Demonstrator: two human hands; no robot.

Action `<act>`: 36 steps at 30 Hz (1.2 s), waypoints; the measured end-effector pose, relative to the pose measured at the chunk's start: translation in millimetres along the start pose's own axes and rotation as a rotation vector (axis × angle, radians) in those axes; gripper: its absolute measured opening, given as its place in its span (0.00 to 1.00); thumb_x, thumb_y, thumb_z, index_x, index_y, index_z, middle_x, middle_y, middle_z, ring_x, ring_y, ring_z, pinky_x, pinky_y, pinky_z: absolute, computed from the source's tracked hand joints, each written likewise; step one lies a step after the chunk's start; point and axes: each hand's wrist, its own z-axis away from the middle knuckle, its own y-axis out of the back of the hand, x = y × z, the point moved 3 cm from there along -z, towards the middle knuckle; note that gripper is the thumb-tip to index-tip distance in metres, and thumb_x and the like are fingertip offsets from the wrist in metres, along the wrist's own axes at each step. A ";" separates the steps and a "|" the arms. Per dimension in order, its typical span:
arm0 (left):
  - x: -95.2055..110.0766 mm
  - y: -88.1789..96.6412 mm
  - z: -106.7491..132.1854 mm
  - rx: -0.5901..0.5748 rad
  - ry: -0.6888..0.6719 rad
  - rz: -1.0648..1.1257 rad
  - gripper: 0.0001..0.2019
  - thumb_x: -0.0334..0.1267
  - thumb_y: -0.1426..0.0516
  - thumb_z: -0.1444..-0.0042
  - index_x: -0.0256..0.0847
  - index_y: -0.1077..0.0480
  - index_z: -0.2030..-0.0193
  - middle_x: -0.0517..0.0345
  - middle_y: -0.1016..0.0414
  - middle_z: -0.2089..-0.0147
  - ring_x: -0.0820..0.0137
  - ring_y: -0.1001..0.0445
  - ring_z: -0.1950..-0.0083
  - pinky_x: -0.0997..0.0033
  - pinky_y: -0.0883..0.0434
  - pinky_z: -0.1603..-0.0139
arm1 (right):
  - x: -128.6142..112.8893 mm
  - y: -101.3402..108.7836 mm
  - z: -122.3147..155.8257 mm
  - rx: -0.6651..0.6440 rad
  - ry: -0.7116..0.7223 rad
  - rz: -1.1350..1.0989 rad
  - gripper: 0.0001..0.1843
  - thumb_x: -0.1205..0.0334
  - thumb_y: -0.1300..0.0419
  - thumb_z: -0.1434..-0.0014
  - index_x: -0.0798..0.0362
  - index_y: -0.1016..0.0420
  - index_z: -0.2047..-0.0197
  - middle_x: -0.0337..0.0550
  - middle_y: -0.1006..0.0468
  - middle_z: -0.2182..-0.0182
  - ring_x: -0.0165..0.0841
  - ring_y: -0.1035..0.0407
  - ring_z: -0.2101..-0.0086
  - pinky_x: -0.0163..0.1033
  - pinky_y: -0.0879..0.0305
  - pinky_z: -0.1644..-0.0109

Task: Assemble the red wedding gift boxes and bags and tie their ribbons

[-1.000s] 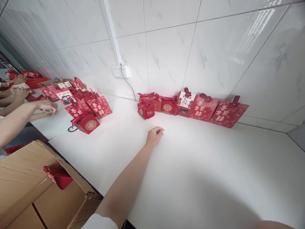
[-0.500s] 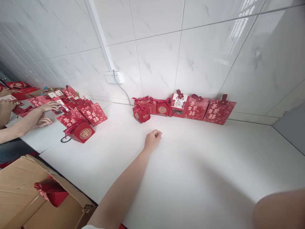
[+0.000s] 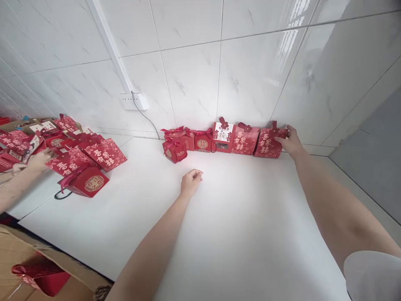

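My right hand (image 3: pixel 289 141) grips the right edge of a red gift box (image 3: pixel 267 144) printed with pale characters, its thumb on the front and its fingers at the edge. The box stands at the right end of a row against the wall. Beside it are a matching red box (image 3: pixel 246 141) with a flower-shaped tab and a box with a white picture panel (image 3: pixel 223 136). My left hand (image 3: pixel 191 183) rests on the white table (image 3: pixel 238 217) with its fingers curled, and I see nothing in it. Closest to it is a small ribbon-tied box (image 3: pixel 174 151).
A ribbon-tied box (image 3: pixel 94 184) and several other red boxes crowd the left side, where another person's hand (image 3: pixel 44 161) works among them. A cardboard carton (image 3: pixel 79 274) with a red box (image 3: pixel 52 278) inside stands lower left. A socket strip (image 3: pixel 133 101) is on the wall.
My right hand has come up from the lower right and taken hold of the rightmost box. My left hand stays curled on the table. The view has turned slightly right.
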 end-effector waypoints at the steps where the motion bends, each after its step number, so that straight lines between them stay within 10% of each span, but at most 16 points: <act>1: -0.1 -0.4 0.0 -0.001 0.001 0.003 0.10 0.42 0.45 0.43 0.43 0.23 0.63 0.59 0.23 0.72 0.71 0.27 0.69 0.71 0.31 0.62 | 8.5 -1.7 3.9 -0.008 -0.047 -0.029 0.32 0.63 0.38 0.42 0.66 0.39 0.37 0.64 0.25 0.53 0.32 0.29 0.62 0.36 0.36 0.65; 6: -0.4 0.1 -1.5 0.004 -0.011 0.026 0.10 0.43 0.44 0.44 0.42 0.23 0.62 0.59 0.23 0.72 0.69 0.26 0.68 0.70 0.31 0.61 | 15.4 21.1 15.6 0.000 -0.175 -0.109 0.10 0.63 0.35 0.46 0.57 0.26 0.60 0.51 0.24 0.66 0.32 0.35 0.70 0.42 0.39 0.62; 11: 12.3 5.9 2.4 0.038 -0.071 0.076 0.17 0.51 0.46 0.41 0.40 0.26 0.57 0.52 0.22 0.62 0.64 0.25 0.58 0.65 0.29 0.55 | -39.5 47.5 44.6 -0.022 -0.072 -0.235 0.10 0.56 0.35 0.44 0.54 0.26 0.65 0.46 0.25 0.71 0.34 0.34 0.72 0.43 0.38 0.63; 17: 44.1 -0.6 34.9 -0.174 -0.385 0.181 0.37 0.60 0.43 0.45 0.43 0.44 0.34 0.46 0.42 0.30 0.56 0.43 0.30 0.55 0.40 0.32 | -116.1 -3.0 140.1 -0.491 0.182 -0.804 0.17 0.45 0.35 0.42 0.51 0.26 0.63 0.45 0.22 0.65 0.38 0.27 0.64 0.44 0.29 0.58; 22: 40.8 -18.2 48.8 -0.412 -0.201 0.247 0.34 0.52 0.37 0.46 0.46 0.45 0.37 0.48 0.30 0.40 0.58 0.28 0.42 0.58 0.29 0.42 | -117.3 -44.9 209.5 -0.575 0.073 -1.051 0.29 0.48 0.32 0.44 0.46 0.39 0.46 0.46 0.24 0.52 0.40 0.28 0.52 0.47 0.29 0.47; 29: 22.0 -6.8 27.6 -0.017 0.061 0.523 0.22 0.58 0.40 0.46 0.43 0.38 0.58 0.60 0.25 0.64 0.70 0.26 0.62 0.70 0.29 0.58 | -110.0 -58.1 216.2 -0.649 -0.011 -1.173 0.21 0.43 0.39 0.39 0.45 0.42 0.53 0.43 0.25 0.53 0.36 0.26 0.58 0.46 0.28 0.51; 36: 30.8 -7.3 30.6 -0.147 0.054 0.564 0.25 0.60 0.44 0.42 0.39 0.25 0.55 0.51 0.20 0.54 0.61 0.25 0.49 0.62 0.31 0.43 | -103.5 -62.7 221.8 -0.753 0.157 -0.919 0.16 0.45 0.41 0.36 0.47 0.36 0.59 0.39 0.26 0.66 0.35 0.31 0.67 0.42 0.32 0.58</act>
